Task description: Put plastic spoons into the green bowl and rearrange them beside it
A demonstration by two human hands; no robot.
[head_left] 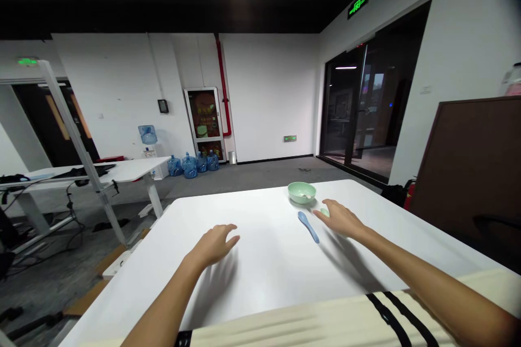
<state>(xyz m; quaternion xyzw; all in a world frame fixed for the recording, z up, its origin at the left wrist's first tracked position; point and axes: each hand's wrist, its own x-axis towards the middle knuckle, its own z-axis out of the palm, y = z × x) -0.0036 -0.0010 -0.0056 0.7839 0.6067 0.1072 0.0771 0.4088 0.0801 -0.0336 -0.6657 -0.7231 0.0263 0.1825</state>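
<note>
Side desk: a white desk (87, 172) is placed well off to the left, with dark gear and cables laid about it.

Left hand (214, 246): held empty over a white tabletop (248, 276), its fingers spread and lightly curled, with nothing gripped.

Blue spoon (308, 226): laid flat on the tabletop, its wide end directed toward the bowl, just beside the right fingertips.

Green bowl (302, 192): set upright near the far edge, with a pale item inside that is too small to be identified.

Small green piece (324, 212): partly hidden under the right fingers; its kind cannot be told.

Right hand (340, 219): held open with fingers extended and nothing gripped; contact with the green piece cannot be confirmed.

Risks: the spoon could be knocked aside by a low sweep of the right hand, and the bowl could be tipped if pressed at its rim — its place near the edge would make a fall more likely.
</note>
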